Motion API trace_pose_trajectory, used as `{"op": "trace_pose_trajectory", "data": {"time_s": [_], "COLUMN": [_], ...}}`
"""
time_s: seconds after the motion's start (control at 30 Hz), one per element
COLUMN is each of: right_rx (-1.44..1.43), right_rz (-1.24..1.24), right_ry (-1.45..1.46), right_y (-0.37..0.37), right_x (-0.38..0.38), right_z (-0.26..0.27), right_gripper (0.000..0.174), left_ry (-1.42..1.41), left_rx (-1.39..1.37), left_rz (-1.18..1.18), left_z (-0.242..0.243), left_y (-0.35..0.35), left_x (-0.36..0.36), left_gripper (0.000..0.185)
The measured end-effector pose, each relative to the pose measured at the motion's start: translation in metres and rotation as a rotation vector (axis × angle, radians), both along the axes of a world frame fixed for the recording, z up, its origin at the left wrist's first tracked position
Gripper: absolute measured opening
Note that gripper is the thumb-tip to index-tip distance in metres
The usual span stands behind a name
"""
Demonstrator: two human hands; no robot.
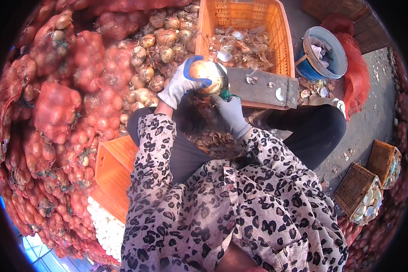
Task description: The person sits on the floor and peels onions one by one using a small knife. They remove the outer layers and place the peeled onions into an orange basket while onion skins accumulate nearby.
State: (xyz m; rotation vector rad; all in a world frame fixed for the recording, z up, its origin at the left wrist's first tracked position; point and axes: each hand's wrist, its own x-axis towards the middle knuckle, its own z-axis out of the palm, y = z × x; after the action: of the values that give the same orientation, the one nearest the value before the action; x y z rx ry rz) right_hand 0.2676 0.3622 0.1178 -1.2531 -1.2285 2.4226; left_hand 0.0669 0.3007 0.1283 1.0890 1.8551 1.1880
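Observation:
My left hand (pixel 184 81), in a white glove with blue-coated fingers, grips a large yellow onion (pixel 204 75) from its left side. A pale, bare patch shows along the onion's right edge. My right hand (pixel 232 112), in a grey glove, is closed around the green-wrapped handle of a small hand tool (pixel 224 81). The tool's dark upper part lies against the onion's right side; its blade is not clear to see. Just right of the tool is a grey board (pixel 263 85) at the near end of an orange plastic crate (pixel 247 68), with scraps of skin on the board.
Loose onions (pixel 166 37) are heaped at upper left, beside red mesh sacks of onions (pixel 56 112). A blue-and-white bucket (pixel 306 56) holding cloth stands right of the crate. An orange crate (pixel 114 166) sits by my left leg. Crates of peeled onions (pixel 355 192) stand at right.

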Motion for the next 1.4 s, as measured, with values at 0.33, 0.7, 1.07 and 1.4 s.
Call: {"op": "trace_pose_trajectory", "data": {"time_s": [0.33, 0.7, 1.07, 1.4], "right_rx": [0.809, 1.239, 1.232, 0.985], "right_rz": [0.065, 0.309, 0.306, 0.189], "right_ry": [0.000, -0.159, -0.154, -0.211], "right_y": [0.057, 0.054, 0.061, 0.081], "right_x": [0.010, -0.013, -0.018, -0.022], "right_z": [0.001, -0.003, 0.006, 0.007], "right_gripper": [0.037, 0.031, 0.034, 0.033], "left_ry": [0.527, 0.460, 0.388, 0.375], "left_rx": [-0.075, -0.157, -0.308, -0.134], "left_rz": [-0.062, 0.025, 0.174, 0.170], "left_z": [-0.006, 0.009, 0.012, 0.017], "left_y": [-0.022, -0.022, -0.009, 0.002], "left_x": [0.020, 0.036, 0.040, 0.039], "left_gripper": [0.116, 0.105, 0.083, 0.082]}}
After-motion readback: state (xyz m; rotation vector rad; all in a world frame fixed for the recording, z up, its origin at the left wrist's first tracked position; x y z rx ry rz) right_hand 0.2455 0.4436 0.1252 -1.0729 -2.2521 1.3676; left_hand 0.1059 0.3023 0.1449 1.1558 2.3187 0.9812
